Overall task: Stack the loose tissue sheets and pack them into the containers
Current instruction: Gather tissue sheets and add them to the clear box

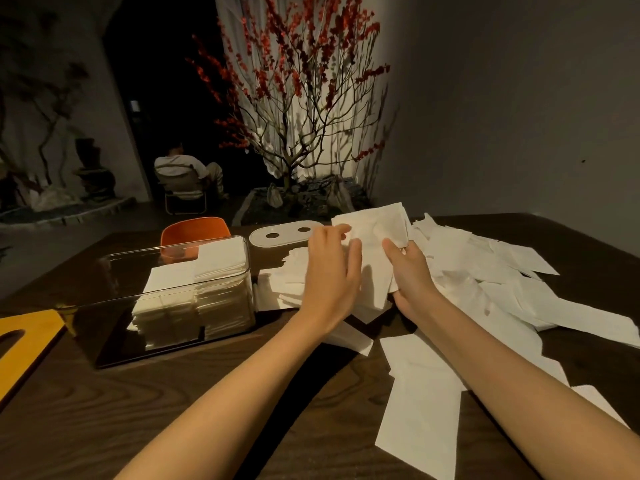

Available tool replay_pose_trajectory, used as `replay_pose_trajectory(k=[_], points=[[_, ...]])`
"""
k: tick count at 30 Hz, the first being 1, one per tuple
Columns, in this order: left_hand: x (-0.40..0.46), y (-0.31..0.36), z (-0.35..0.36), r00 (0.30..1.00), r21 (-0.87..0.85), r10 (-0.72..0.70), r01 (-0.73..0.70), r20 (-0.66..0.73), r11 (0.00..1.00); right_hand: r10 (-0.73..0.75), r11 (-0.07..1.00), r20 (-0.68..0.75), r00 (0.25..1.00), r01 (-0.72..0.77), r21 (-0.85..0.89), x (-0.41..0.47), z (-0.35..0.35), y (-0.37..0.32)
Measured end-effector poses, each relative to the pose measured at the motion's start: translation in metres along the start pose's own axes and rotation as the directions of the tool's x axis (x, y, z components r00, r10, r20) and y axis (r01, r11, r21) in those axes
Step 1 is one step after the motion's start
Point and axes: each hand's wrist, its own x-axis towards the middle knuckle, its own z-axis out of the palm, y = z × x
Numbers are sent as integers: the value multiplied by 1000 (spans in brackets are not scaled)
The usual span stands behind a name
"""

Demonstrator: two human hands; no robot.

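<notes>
Nearest the camera, 2 bare forearms reach out over the dark wooden table (138, 403), with a few loose tissue sheets (426, 403) lying flat just right of them. The right hand (408, 271) grips a sheaf of tissues (372, 237) at its lower edge, fingers curled round it, so the sheets stand tilted above the table. The left hand (332, 278) lies with straight fingers held close together against the sheaf's left side, as if squaring it. More loose sheets are spread in a wide heap (491, 271) to the right, well apart from the clear container (180, 292) on the left, which already holds 2 stacks of folded tissues (194, 289) at its right end. A white lid with 2 holes (284, 235) lies beyond the hands. These sheets look very light, limp and easily creased; a single one would probably flutter or slide off. My judgement is that a stack is best held across opposite edges with flat pressure, not pinched at a corner, where it could fan out or tear.
</notes>
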Motion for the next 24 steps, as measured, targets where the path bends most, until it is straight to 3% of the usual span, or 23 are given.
replay_pose_trajectory(k=[4,9,13,18,21,24], points=[[-4,1,12,986,132,-122,107,116,986,6,996,20,1000,-8,93,-5,8,0],[-8,-5,15,968,245,-131,77,214,966,136,931,200,970,-194,309,-9,8,-3],[-9,-11,10,934,308,-55,-60,353,949,201,880,187,962,-261,398,-9,5,-6],[-7,-11,6,896,297,113,-259,430,919,282,850,168,944,-328,413,-7,0,-5],[-7,-11,8,895,256,144,-270,423,928,304,865,110,946,-323,384,-3,-4,-4],[-9,-13,13,926,233,99,-194,365,953,294,867,134,946,-323,379,-5,-4,-6]])
